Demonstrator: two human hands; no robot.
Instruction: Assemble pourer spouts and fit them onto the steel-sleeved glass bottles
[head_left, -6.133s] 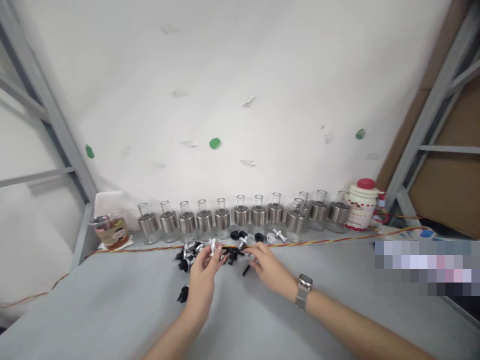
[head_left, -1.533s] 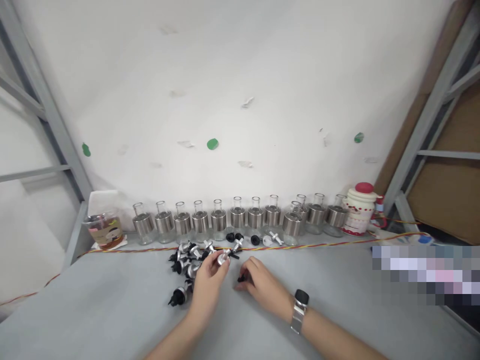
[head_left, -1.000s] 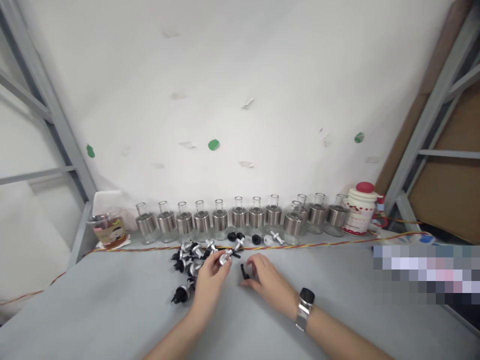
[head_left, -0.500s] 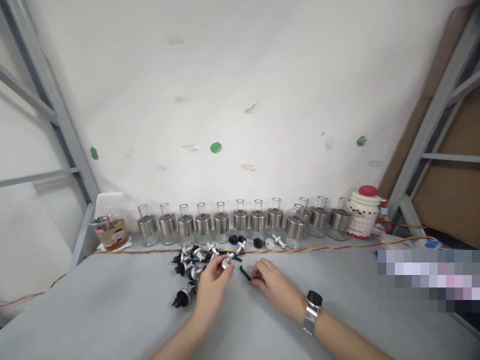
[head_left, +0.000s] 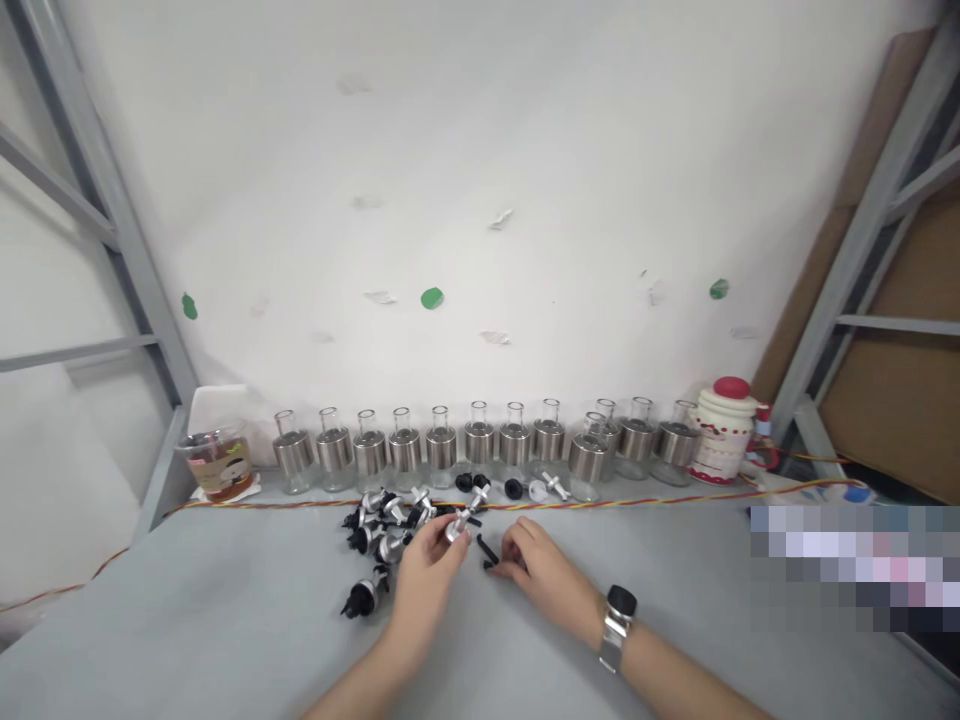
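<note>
At 12 o'clock, 12 bottles (head_left: 478, 442) lined the wall (head_left: 555, 200); silver-and-black fittings (head_left: 364, 541) crowded the left hand (head_left: 429, 585) from 10 o'clock. Its grip pinched a silver piece (head_left: 455, 529), stem toward 1 o'clock; the right hand (head_left: 536, 567) pinched a nearby black tube (head_left: 487, 550), aligned 11-to-5. Grey tabletop (head_left: 690, 580) spread toward 4 o'clock.

Over the surface (head_left: 225, 610) before you, a stopper (head_left: 458, 526) sits in your left hand (head_left: 426, 572), a tube (head_left: 487, 548) at your right hand's (head_left: 538, 568) fingertips. Other stoppers (head_left: 390, 547) lie left; behind, a cord (head_left: 637, 500) crosses before bottles (head_left: 479, 442) lined between cup (head_left: 226, 472), left, and jar (head_left: 721, 445), right.
</note>
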